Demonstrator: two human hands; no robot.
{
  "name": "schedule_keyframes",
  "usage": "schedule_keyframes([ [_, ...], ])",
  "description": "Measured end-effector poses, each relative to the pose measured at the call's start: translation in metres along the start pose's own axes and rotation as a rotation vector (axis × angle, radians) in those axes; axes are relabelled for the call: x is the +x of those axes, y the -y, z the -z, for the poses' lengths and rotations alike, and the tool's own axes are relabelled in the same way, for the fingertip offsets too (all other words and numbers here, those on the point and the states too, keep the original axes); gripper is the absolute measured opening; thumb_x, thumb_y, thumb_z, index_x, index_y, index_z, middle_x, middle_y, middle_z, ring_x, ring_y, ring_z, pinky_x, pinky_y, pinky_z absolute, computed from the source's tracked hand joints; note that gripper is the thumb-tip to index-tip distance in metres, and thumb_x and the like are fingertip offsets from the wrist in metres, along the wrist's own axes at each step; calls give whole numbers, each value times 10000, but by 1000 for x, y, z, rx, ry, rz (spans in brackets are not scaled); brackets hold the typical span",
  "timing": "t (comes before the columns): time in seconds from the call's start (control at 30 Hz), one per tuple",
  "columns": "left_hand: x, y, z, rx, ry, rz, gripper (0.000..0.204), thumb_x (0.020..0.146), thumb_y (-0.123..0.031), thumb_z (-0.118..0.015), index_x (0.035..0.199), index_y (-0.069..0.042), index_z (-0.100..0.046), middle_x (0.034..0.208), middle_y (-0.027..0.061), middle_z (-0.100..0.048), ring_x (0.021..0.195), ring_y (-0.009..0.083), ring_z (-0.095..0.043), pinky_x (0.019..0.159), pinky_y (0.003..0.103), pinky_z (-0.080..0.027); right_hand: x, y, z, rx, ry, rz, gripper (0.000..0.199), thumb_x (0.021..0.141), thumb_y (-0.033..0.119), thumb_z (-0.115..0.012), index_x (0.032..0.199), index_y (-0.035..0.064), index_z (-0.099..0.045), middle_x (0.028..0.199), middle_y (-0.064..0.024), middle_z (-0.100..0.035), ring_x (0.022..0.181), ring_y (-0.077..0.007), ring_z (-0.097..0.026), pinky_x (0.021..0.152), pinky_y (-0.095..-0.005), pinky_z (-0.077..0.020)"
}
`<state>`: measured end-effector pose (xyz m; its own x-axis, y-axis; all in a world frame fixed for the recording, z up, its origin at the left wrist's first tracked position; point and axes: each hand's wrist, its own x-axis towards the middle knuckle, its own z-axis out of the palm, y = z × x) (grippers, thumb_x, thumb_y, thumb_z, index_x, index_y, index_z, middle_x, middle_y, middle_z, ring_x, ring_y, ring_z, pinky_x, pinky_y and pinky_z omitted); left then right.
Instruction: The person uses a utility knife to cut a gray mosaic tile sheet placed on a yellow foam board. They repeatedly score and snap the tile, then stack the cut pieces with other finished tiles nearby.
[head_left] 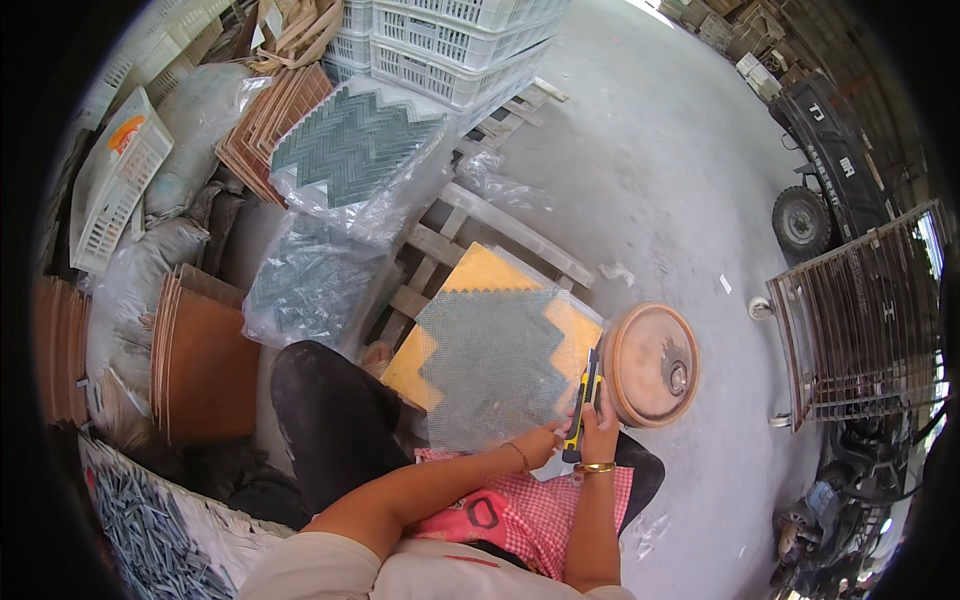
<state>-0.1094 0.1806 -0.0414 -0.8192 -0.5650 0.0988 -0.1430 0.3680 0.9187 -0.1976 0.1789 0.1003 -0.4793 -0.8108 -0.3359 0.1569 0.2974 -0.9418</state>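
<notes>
My right hand (600, 432) is wrapped round a yellow and black utility knife (582, 410), its blade end pointing away from me. Just left of it, my left hand (540, 446) has its fingers drawn together at the near right edge of a mosaic tile sheet (490, 350); what they pinch, if anything, is hidden. The sheet is grey-green with mesh on its upper face and zigzag sides. Beneath it lies a yellow-orange board (482, 268), showing at the far corner and both sides. The sheet's near end hangs toward my lap.
A round brown lidded drum (652, 365) stands right of the board. Wrapped herringbone tile stacks (355, 145), a wooden pallet (515, 235) and white plastic crates (465, 45) are beyond. Brown boards (205, 360) lean at left, above a sack of loose tile strips (150, 535). A rack cart (860, 320) stands right.
</notes>
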Motion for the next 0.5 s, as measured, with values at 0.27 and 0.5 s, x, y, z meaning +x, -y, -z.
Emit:
schedule_keyframes([
  [0.27, 3, -65, 80, 263, 352, 437, 167, 697, -157, -513, 776, -27, -583, 744, 182, -580, 738, 323, -565, 664, 390, -449, -2, -16, -6, -257, 94, 55, 493, 796, 60, -409, 1276, 93, -302, 655, -80, -536, 451, -112, -502, 418, -234, -437],
  [0.5, -28, 13, 176, 453, -949, 669, 195, 696, -119, -578, 859, -42, -502, 874, 144, -524, 829, 329, -511, 699, 396, -416, 60, -10, -76, -867, 431, 522, 514, 767, 125, -482, 1259, 162, -338, 630, -117, -560, 506, -229, -540, 488, -334, -446],
])
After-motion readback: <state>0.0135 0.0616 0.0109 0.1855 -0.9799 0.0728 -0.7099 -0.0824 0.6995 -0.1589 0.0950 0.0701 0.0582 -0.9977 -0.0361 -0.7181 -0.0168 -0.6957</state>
